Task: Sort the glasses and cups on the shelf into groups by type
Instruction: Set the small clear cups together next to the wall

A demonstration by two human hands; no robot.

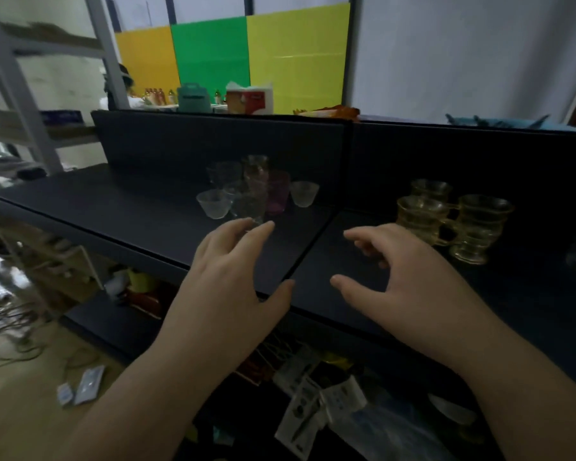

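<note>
My left hand hovers over the dark shelf, fingers spread and holding nothing, fingertips just short of a clear glass at its 12 o'clock. My right hand is likewise open and empty. Clustered around that glass stand two small frosted cups, a pink tumbler and more clear glasses behind. At 1 o'clock from my right hand sit three amber handled cups, grouped close together
</note>
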